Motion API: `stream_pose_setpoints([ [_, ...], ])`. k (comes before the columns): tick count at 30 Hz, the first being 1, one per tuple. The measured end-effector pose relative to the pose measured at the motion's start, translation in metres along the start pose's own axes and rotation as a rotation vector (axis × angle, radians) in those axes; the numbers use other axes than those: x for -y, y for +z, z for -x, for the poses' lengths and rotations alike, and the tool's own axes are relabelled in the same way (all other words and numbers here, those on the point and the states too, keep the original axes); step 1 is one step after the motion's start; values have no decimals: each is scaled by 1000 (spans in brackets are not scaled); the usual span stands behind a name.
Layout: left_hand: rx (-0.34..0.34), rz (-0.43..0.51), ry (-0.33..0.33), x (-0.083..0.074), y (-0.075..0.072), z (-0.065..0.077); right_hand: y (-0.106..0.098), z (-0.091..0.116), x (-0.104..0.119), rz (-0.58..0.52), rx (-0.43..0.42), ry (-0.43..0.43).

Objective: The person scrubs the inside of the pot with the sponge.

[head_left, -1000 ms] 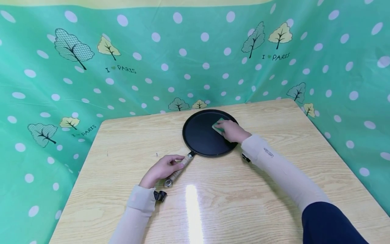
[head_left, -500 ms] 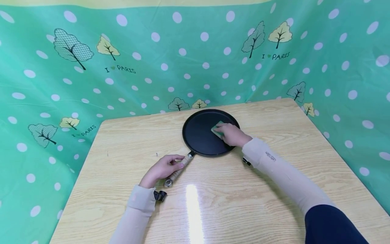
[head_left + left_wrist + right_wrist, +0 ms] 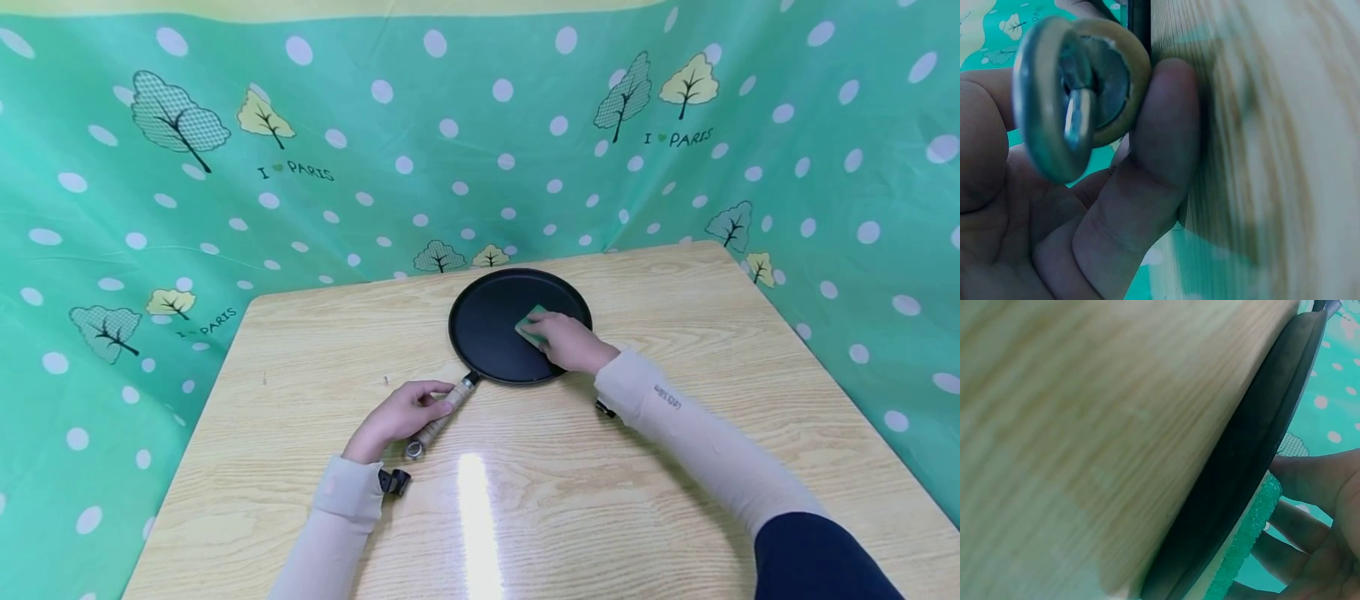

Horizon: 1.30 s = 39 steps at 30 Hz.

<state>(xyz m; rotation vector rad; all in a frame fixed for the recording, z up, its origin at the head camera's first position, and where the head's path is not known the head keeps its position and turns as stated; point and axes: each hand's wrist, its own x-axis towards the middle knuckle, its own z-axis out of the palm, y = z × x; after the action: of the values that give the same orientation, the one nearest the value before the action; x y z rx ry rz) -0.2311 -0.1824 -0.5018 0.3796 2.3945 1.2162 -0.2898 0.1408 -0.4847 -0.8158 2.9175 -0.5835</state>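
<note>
A flat round black pan point(image 3: 487, 325) lies on the wooden table, its handle point(image 3: 435, 427) angled toward the lower left. My left hand point(image 3: 401, 412) grips that handle; in the left wrist view a metal hanging ring point(image 3: 1054, 100) shows at the handle's end, with thumb and fingers around it. Over the right half of the pan, my right hand point(image 3: 567, 340) holds a green sponge point(image 3: 531, 327) against the cooking surface. The right wrist view shows the sponge point(image 3: 1247, 531) with a paler layer toward the pan, fingers and thumb about its edges.
The light wood table point(image 3: 600, 500) carries a bright strip of reflected light near the front. A green dotted curtain point(image 3: 465, 125) with tree prints hangs behind it and along both sides.
The right hand and the sponge have slid a little toward me and to the left across the pan. The left hand and the handle have stayed in place.
</note>
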Motion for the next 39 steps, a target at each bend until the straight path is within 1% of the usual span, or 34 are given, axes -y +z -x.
stream_pose_setpoints([
  [7,4,-9,9,1,0,0,2,0,5,6,5,3],
  [21,1,-8,-1,1,0,0,9,-1,18,-2,-6,-11],
  [31,-2,-7,3,1,1,-1,17,-8,31,-26,8,-30],
  [39,-2,-10,0,2,1,-1,21,-13,37,-25,10,-36],
])
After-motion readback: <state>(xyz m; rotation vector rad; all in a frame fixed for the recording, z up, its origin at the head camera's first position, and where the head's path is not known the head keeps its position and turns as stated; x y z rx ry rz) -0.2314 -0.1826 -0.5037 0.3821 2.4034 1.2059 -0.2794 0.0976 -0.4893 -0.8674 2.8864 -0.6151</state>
